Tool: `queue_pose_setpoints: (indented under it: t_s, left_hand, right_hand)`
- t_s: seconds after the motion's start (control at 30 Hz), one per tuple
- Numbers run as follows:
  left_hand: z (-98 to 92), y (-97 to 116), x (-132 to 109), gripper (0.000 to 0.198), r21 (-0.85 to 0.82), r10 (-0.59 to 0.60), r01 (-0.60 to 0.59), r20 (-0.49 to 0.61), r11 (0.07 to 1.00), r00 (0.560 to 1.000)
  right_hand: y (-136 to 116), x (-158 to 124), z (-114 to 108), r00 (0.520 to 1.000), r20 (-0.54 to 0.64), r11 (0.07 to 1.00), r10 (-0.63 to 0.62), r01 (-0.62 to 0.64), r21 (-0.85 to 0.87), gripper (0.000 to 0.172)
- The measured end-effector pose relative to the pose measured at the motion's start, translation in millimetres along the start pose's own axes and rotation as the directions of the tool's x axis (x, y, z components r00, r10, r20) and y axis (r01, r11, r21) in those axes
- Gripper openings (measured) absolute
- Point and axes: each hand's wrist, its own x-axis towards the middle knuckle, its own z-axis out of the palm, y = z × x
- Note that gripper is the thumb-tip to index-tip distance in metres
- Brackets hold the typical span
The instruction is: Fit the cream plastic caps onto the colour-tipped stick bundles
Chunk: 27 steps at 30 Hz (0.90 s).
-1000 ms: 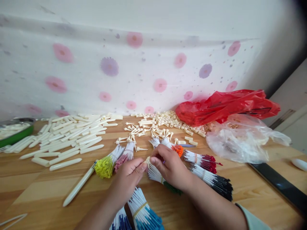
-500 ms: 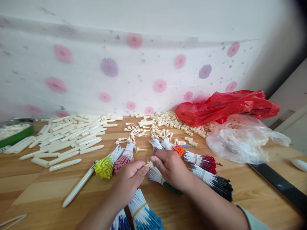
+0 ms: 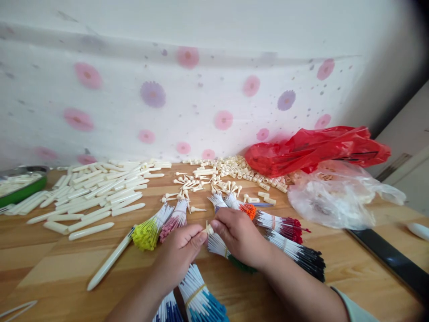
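My left hand (image 3: pixel 179 252) and my right hand (image 3: pixel 239 237) meet above the middle of the wooden table, both pinching one small cream plastic part (image 3: pixel 209 229) between thumbs and forefingers. Around them lie banded bundles of thin white refills: yellow (image 3: pixel 147 231) and pink (image 3: pixel 174 221) ones left of my hands, a green-tipped one (image 3: pixel 219 246) partly under my right hand, and orange (image 3: pixel 247 209), red (image 3: pixel 284 226) and black (image 3: pixel 301 256) ones to the right. Light blue (image 3: pixel 204 299) and dark blue (image 3: pixel 168 309) bundles are nearest me.
Cream pen barrels (image 3: pixel 100 188) are heaped at the left, beside a green bowl (image 3: pixel 31 187). Small cream tips (image 3: pixel 187 185) and slotted pieces (image 3: pixel 237 167) lie behind my hands. A red bag (image 3: pixel 315 150), a clear bag (image 3: pixel 331 197) and a black strip (image 3: pixel 389 257) are at the right.
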Motion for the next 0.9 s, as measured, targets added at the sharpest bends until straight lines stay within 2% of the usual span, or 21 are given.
queue_pose_setpoints:
  t_s: [0.07, 0.23, 0.37, 0.5, 0.57, 0.7, 0.83, 0.9]
  left_hand:
    - [0.0, 0.4, 0.1, 0.037, 0.003, -0.003, 0.003, 0.003, 1.0, 1.0]
    - [-0.1, -1.0, 0.9, 0.038, -0.01, -0.008, 0.008, -0.011, 1.0, 1.0]
    - [0.1, -3.0, 1.1, 0.037, 0.038, -0.03, 0.03, 0.001, 0.999, 1.0]
    - [-0.3, -4.7, 1.0, 0.037, -0.008, -0.031, 0.031, -0.008, 0.999, 0.999]
    - [-0.5, -4.5, 1.2, 0.037, -0.001, -0.022, 0.022, 0.0, 1.0, 1.0]
    - [0.8, -1.6, 1.6, 0.037, 0.188, 0.088, -0.078, -0.041, 0.979, 0.995]
    - [3.5, -0.6, 0.7, 0.038, 0.414, 0.248, -0.174, -0.13, 0.893, 0.96]
    - [4.2, -1.5, 0.7, 0.038, 0.475, 0.275, -0.181, -0.136, 0.861, 0.952]
  right_hand:
    - [0.3, -0.1, 0.3, 0.999, -0.006, 0.999, 0.037, -0.037, -0.036, 0.03]
    - [-0.4, -0.3, 0.5, 1.0, 0.011, 0.999, 0.024, -0.025, 0.021, 0.018]
    - [-0.6, -0.2, 0.7, 0.994, 0.052, 0.996, 0.091, -0.091, -0.018, 0.029]
    - [-0.2, -0.3, 0.1, 0.999, 0.019, 0.998, 0.044, -0.044, 0.036, 0.013]
    - [0.2, -0.1, 0.7, 1.0, 0.01, 0.998, 0.027, -0.028, 0.048, 0.011]
    - [-0.2, 0.6, 4.2, 0.999, 0.003, 0.999, 0.052, -0.052, 0.012, 0.022]
    - [-2.7, 0.5, 7.2, 0.996, -0.009, 0.994, 0.093, -0.093, 0.063, 0.027]
    - [-2.5, 0.1, 7.2, 0.992, 0.008, 0.989, 0.125, -0.125, 0.082, 0.029]
